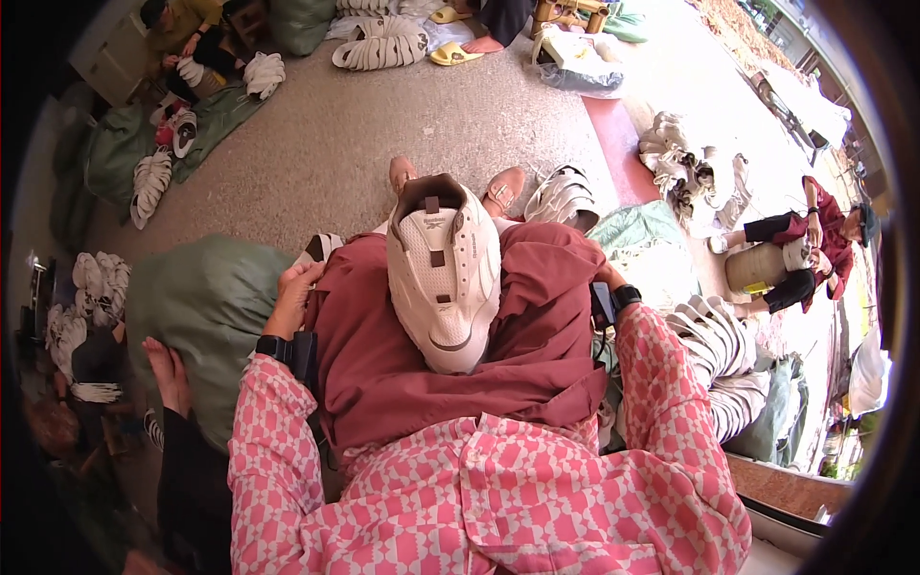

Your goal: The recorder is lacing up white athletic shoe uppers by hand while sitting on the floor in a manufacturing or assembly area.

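Note:
A cream sneaker upper [444, 278] with a perforated tongue and open eyelets rests on my lap, toe toward me, without laces. Under it a maroon cloth [402, 407] is spread over my thighs. At the cloth's left edge, my left hand [297, 290] has its fingers closed on the fabric, beside my left knee. My right hand [608, 275] is at the cloth's right edge; its fingers are mostly hidden by the folds. Neither hand touches the upper.
A full green sack [206, 316] stands at my left, with another person's bare foot [169, 374] by it. Stacked pale shoe uppers [709, 340] lie at my right, more [563, 196] beyond my right foot. Co-workers sit far left [182, 38] and right [826, 244].

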